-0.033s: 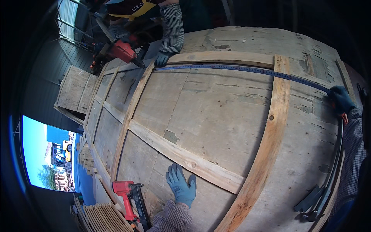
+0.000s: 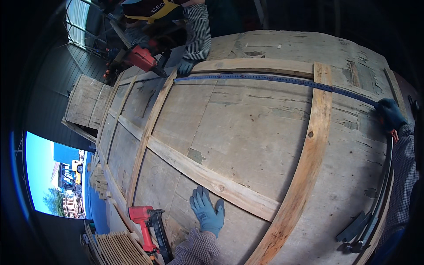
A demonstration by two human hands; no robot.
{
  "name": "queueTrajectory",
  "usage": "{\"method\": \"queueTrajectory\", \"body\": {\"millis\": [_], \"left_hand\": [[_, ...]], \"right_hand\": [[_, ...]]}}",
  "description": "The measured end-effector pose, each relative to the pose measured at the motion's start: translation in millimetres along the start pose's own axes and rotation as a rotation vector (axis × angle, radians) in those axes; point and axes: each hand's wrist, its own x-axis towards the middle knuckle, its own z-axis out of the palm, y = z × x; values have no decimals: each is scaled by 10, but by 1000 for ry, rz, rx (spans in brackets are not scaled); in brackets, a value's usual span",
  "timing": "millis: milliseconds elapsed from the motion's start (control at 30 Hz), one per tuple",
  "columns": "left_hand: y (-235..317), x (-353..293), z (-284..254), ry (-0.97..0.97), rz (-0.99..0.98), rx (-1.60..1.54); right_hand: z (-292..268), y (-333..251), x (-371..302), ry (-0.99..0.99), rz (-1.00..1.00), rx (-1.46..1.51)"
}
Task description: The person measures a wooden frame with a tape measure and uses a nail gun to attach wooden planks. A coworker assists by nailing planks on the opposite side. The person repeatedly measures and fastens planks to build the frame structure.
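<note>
My left hand (image 2: 206, 213), in a blue-grey glove, lies flat with fingers spread on a plywood panel (image 2: 247, 123), just below a pale crosspiece (image 2: 221, 185). At the right edge, my gloved right hand (image 2: 390, 115) is closed round a tape measure, its case mostly hidden. The blue tape blade (image 2: 274, 78) stretches left across an upright board (image 2: 319, 106) to another board (image 2: 152, 119), beneath the far long board (image 2: 256, 65). Beside my left forearm stands a red and black nail gun (image 2: 148, 227).
Across the panel, a co-worker's gloved hand (image 2: 185, 67) rests on the far board near the tape's end; a red nail gun (image 2: 143, 58) is beside it. A hammer (image 2: 355, 245) lies lower right. Stacked wood strips (image 2: 119, 247) sit lower left; a forklift (image 2: 73, 176) stands outside.
The far end of the tape blade has shifted slightly left, onto the edge of the left board. My hands have stayed in place.
</note>
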Motion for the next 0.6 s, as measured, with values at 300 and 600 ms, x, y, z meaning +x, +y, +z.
{"method": "queueTrajectory", "body": {"millis": [300, 600], "left_hand": [[4, 16, 2, 18, 19, -18], [4, 29, 12, 1, 4, -17]], "right_hand": [[-21, 301, 122, 54, -81, 74], [-54, 182, 88, -40, -45, -130]]}}
